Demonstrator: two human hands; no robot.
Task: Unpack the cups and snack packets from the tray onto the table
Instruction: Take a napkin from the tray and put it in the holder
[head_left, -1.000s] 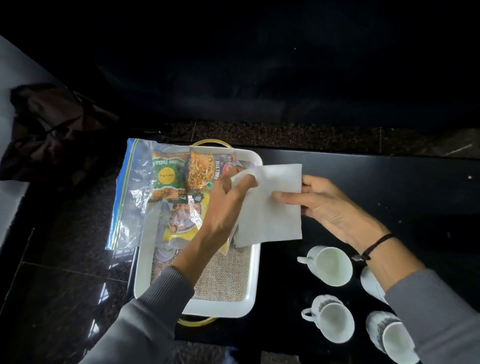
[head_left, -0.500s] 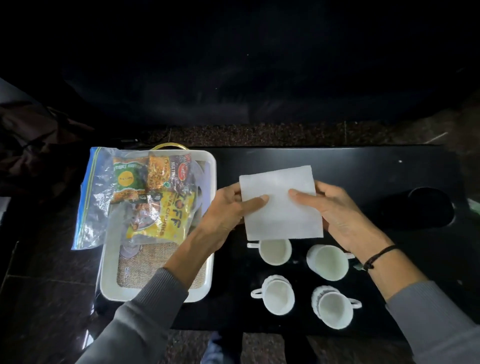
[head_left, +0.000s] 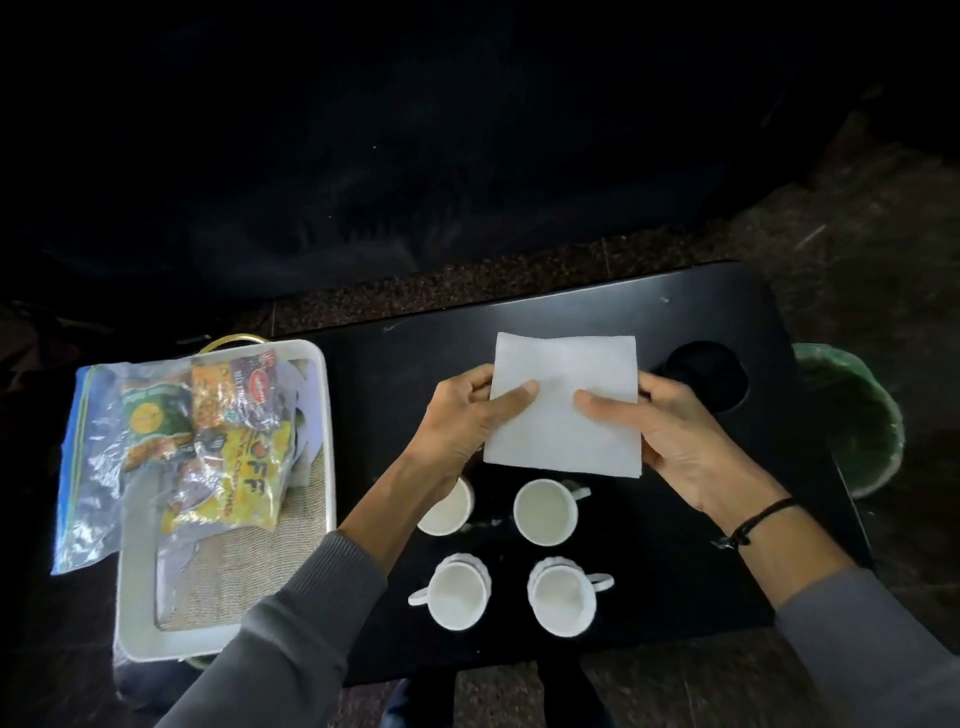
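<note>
Between my left hand (head_left: 462, 415) and right hand (head_left: 670, 431), both pinching its side edges, the white napkin (head_left: 563, 405) hangs flat above the cups (head_left: 545, 512), probably for laying on the black table (head_left: 395, 374).

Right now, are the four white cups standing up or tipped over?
Standing up. All four cups sit on the black table with round openings facing up; they look empty. One is partly hidden by an arm.

You could read large red letters "OFF" on the yellow snack packet (head_left: 236, 483) in the tray, perhaps "MIXTURE" printed sideways on the orange packet (head_left: 221, 397) above it, other print too blurred.
</note>
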